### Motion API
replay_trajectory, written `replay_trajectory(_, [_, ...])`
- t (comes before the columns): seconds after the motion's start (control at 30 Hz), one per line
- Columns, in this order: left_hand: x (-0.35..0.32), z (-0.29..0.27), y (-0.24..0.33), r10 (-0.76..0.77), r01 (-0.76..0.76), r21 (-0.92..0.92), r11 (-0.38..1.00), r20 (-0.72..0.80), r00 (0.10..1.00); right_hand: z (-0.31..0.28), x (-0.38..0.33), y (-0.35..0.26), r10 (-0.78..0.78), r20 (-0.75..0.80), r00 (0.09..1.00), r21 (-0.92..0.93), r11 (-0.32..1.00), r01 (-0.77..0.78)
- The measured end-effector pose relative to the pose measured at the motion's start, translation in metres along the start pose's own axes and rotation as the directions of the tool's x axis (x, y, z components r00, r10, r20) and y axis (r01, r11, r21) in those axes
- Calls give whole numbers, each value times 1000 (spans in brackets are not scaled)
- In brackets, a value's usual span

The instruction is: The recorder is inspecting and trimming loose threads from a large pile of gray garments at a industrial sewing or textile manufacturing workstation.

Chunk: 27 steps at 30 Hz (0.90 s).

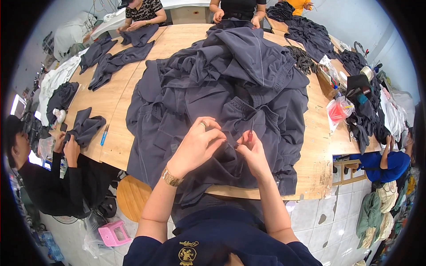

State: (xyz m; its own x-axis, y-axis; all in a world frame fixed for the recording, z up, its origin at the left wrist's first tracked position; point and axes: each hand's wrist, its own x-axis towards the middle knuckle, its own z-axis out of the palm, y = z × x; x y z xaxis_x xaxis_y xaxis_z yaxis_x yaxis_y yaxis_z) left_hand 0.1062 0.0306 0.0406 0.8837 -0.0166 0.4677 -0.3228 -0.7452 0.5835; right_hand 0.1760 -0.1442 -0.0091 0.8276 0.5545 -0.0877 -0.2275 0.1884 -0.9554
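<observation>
A large heap of dark grey garments with gathered elastic waistbands (177, 80) covers the table in front of me. My left hand (199, 146) is closed above the near part of the heap, thumb and fingers pinching a fold of a dark grey garment (217, 168). Close beside it on the right, my right hand (254, 155) is closed too. Small thread snips with a red part (250, 135) stick up from its fingers, the thin tip pointing away from me. Its thumb and forefinger meet at the same garment's edge; any thread there is too fine to make out.
Blue-handled snips (104, 135) lie on the wooden table (122, 106) at left. A person in black (49, 177) handles a grey garment there. More people work along the far side. A red plastic bag (339, 110) sits at right. A round wooden stool (133, 197) and pink stool (114, 233) stand below.
</observation>
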Motion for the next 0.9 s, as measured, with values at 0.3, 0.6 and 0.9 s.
replay_trajectory(0.3, [11,4,-15,127,-129,42,991,52,991,-3,6,8,-210,-117,971,-293,941,168])
replay_trajectory(0.6, [16,6,-18,70,-68,-24,997,117,991,0,-20,-38,-187,-55,981,-761,644,80])
replay_trajectory(0.9, [19,2,-17,73,-79,36,996,134,988,3,-25,-29,-146,-4,989,-794,602,85])
